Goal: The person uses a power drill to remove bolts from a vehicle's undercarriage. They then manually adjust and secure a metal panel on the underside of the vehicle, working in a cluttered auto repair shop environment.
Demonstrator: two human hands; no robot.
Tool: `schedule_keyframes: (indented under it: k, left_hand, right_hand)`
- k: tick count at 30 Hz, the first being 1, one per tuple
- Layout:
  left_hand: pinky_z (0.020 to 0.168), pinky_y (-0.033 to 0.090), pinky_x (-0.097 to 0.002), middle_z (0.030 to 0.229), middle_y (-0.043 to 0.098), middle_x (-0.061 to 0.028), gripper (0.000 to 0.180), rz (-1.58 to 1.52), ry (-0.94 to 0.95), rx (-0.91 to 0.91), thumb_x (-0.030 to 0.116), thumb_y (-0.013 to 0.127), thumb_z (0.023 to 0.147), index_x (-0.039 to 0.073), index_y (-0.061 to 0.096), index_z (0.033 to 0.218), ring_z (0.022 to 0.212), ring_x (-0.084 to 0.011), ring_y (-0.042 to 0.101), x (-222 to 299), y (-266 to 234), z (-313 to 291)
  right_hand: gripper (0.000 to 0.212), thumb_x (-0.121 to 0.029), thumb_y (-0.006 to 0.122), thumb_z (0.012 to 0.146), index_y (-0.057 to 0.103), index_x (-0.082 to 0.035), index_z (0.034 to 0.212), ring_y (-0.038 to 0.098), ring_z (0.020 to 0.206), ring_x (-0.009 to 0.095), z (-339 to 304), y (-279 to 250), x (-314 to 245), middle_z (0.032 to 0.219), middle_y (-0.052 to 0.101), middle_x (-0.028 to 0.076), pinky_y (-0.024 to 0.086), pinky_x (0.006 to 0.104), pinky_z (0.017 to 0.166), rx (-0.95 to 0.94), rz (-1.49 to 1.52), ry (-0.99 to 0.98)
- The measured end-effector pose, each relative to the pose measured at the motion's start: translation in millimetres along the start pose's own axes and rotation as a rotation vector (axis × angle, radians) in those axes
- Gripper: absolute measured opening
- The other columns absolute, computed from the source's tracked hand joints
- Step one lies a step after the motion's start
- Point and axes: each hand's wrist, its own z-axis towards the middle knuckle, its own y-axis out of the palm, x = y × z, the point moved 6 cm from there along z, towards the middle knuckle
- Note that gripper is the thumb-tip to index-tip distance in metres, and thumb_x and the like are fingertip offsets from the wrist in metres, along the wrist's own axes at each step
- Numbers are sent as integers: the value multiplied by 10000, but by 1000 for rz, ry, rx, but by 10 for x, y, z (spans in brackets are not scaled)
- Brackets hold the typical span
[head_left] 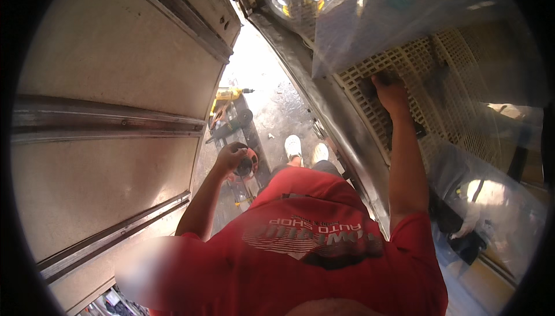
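Observation:
My left hand (233, 156) is closed at the side of a round black and orange object (247, 164), whose exact kind I cannot make out. Out to the right, my right hand (391, 91) reaches over a cream plastic grid (419, 64). Its fingers are curled beside something dark at the grid's surface; shadow hides what they grip, if anything. Clear plastic sheeting (370, 24) hangs over the grid just beyond this hand.
Large cream panels with metal rails (110, 120) stand on my left. Beyond my left hand, a yellow power drill (229, 93) lies on a dark, narrow surface with other tools. A silvery padded edge (341, 122) borders the grid. My white shoes (293, 146) stand on a stained floor (274, 116).

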Motion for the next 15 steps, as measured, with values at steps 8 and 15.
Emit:
schedule_keyframes:
  k: [8,15]
  left_hand:
    - [881,520,-333,1037,738,-79,261,-108,-40,112,189,672,952,13,720,1139,965,-168,671,72,163,-615]
    - [880,516,-335,1037,749,-104,245,-93,-146,186,196,689,934,16,740,1093,959,-174,680,-647,337,-743]
  right_hand:
    - [766,-512,623,980,392,-66,1558,563,1310,407,-93,-142,18,1446,533,285,464,504,1098,174,-469,-245]
    - [381,-358,714,929,700,-29,1120,719,959,368,-877,524,-1330,1003,745,199,548,438,869,-672,118,-817]
